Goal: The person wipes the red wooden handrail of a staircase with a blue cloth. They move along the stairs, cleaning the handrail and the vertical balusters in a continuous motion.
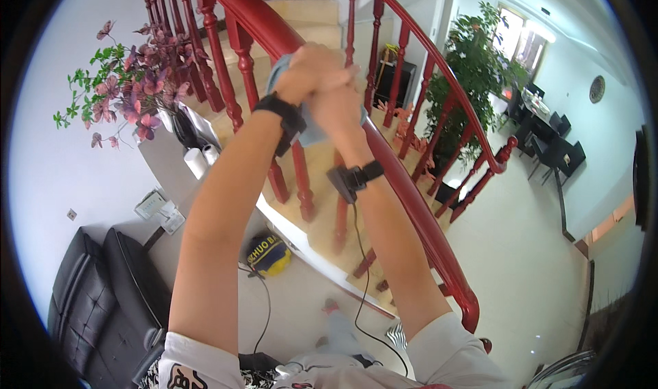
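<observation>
A light blue cloth [314,132] is wrapped over the red wooden handrail [393,155] of a curved staircase. My left hand [311,67] grips the cloth from the upper left, its fingers reaching across toward the other hand. My right hand [336,109] presses close beside it on the same cloth, and the two hands overlap, so some fingers are hidden. Each wrist wears a black strap with a small device, and a black cable [360,235] hangs from the right one. Red turned balusters [303,183] stand beneath the rail.
Left of the stairs, a vase [185,129] holds artificial flowers [149,80], with white rolls [195,163] beside it. A black tufted sofa [87,291] stands lower left. A blue-and-yellow ball [270,255] lies near the stair base. Beyond the second railing [437,55] are a leafy plant [457,85] and dining chairs [560,157].
</observation>
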`<control>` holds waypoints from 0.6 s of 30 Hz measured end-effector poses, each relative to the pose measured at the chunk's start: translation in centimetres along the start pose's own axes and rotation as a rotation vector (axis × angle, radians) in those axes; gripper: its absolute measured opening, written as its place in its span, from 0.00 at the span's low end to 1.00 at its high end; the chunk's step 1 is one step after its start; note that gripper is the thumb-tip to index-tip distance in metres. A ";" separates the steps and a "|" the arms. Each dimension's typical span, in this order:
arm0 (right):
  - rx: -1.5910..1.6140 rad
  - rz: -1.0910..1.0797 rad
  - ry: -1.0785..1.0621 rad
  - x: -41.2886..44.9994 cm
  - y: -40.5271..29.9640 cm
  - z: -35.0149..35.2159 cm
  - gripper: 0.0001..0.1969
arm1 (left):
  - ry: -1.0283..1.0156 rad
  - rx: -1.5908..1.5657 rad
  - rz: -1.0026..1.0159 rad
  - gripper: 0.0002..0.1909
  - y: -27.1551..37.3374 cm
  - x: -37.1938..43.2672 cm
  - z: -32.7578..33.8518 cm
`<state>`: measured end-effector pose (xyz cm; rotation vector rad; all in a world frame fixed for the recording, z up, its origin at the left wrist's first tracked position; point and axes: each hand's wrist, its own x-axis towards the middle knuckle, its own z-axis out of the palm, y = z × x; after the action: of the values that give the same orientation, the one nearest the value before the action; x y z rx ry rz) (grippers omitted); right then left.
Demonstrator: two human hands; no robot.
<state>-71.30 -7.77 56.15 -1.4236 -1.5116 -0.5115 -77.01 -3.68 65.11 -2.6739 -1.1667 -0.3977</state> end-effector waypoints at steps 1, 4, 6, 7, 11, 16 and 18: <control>-0.021 -0.001 -0.019 -1.8 0.7 -0.8 0.21 | -0.015 0.051 0.073 0.27 1.4 -0.8 1.1; -0.048 0.082 -0.195 -6.6 3.0 -3.6 0.21 | 0.019 0.020 0.176 0.26 5.3 -2.8 5.4; -0.121 0.167 -0.340 -10.4 7.0 -7.8 0.22 | 0.018 -0.088 0.263 0.25 11.7 -3.9 6.7; -0.189 0.022 -0.167 -13.0 8.5 -6.2 0.23 | -0.016 -0.119 0.252 0.25 12.4 -5.0 8.1; -0.438 0.168 -0.130 -19.5 9.7 -10.9 0.26 | 0.251 -0.234 0.318 0.24 19.3 -8.0 12.9; -0.446 0.278 -0.136 -23.5 10.7 -12.6 0.26 | 0.093 -0.278 0.374 0.22 23.2 -9.4 15.7; -0.441 0.290 -0.133 -24.7 10.8 -13.0 0.27 | 0.100 -0.317 0.362 0.22 24.0 -9.3 16.5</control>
<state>-60.25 -28.83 38.00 -2.0172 -1.3087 -0.6034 -62.64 -21.48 44.80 -3.0086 -0.6117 -0.6900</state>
